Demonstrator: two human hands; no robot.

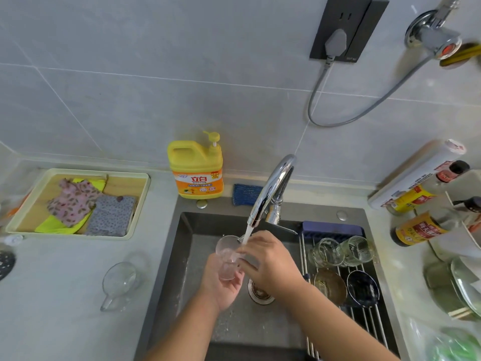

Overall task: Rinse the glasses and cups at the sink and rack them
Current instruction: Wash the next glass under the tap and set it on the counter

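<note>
**Glass under the tap.** You hold a clear glass (229, 259) tilted over the sink (187, 256), mouth up toward the running water (247, 230).

Your left hand (221, 285) grips its base and your right hand (270, 261) closes on its side. On the wire rack (364, 316) across the sink's right side, a tumbler (326, 252) and a ribbed tumbler (358, 250) lie on their sides, with an amber cup (330, 285) and a dark blue cup (363, 287) just nearer you. A handled glass cup (121, 281) lies on the counter (65, 282) to the left.
</note>
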